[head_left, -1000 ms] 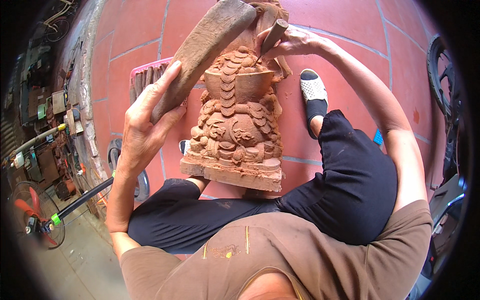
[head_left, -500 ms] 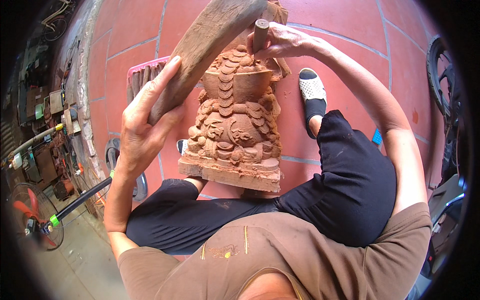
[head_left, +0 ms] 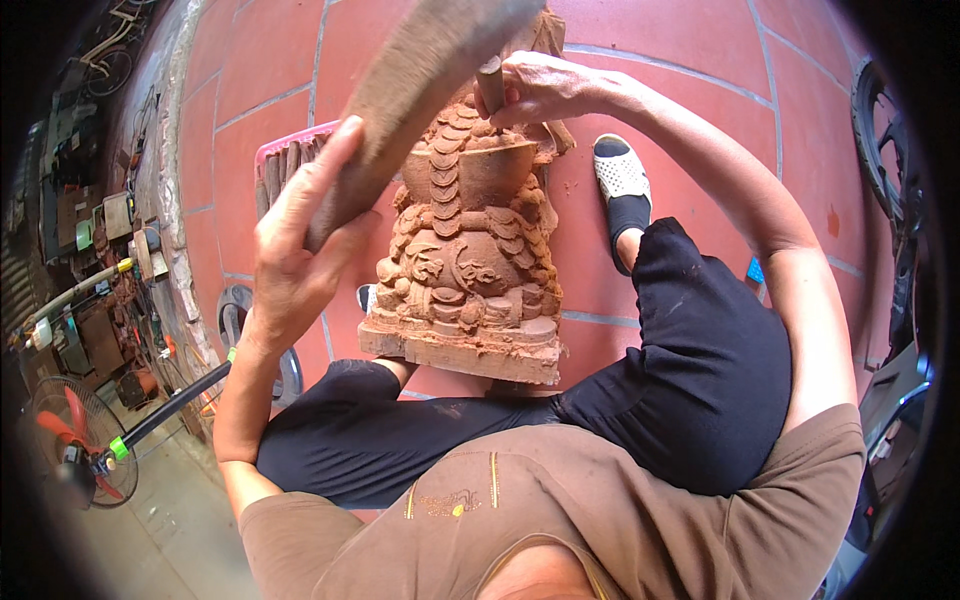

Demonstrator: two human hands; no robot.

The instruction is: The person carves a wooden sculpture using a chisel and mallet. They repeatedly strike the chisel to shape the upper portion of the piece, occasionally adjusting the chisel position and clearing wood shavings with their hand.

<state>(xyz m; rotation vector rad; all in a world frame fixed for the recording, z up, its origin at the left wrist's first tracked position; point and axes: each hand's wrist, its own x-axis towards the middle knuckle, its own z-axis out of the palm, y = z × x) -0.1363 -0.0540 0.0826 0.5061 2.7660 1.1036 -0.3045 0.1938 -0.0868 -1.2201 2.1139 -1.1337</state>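
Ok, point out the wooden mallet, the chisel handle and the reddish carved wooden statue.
Long wooden mallet [head_left: 420, 80], head view, middle of its broad blurred face.
Wooden chisel handle [head_left: 490, 82], head view, shaft below the right hand's fingers.
Reddish carved wooden statue [head_left: 465, 265], head view, carved front midsection.

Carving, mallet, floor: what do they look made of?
Carving: looks like reddish-brown wood, raw and matte, with crisp cut scales and dusty edges. Mallet in the left hand: probably wood too, a rough, worn, unvarnished block. Floor: red tiles, likely fired clay, smooth with pale grout lines.
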